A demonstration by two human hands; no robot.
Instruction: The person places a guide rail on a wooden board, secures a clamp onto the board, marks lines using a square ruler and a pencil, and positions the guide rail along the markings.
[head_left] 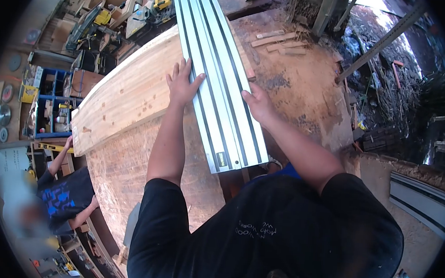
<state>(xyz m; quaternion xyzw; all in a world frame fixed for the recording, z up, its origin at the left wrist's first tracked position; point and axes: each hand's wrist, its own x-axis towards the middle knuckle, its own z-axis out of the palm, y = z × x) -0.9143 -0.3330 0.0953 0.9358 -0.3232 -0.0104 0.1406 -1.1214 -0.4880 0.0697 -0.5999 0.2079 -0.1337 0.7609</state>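
A long silver track-saw guide rail (221, 83) with dark strips runs from near my body across a wide wooden board (128, 95). A dark label marks its near end. My left hand (184, 84) lies at the rail's left edge, fingers spread over the board and rail edge, thumb on the rail. My right hand (260, 104) grips the right edge, thumb on top; its other fingers are partly hidden. The rail's near end sticks out past the table edge.
A worn worktable (150, 155) carries the board. Offcuts (282, 42) lie at the far right. At left, a co-worker (68, 196) touches the board's end, near blue bins (54, 103). Yellow power tools (162, 0) stand behind. Another rail (422, 202) lies at right.
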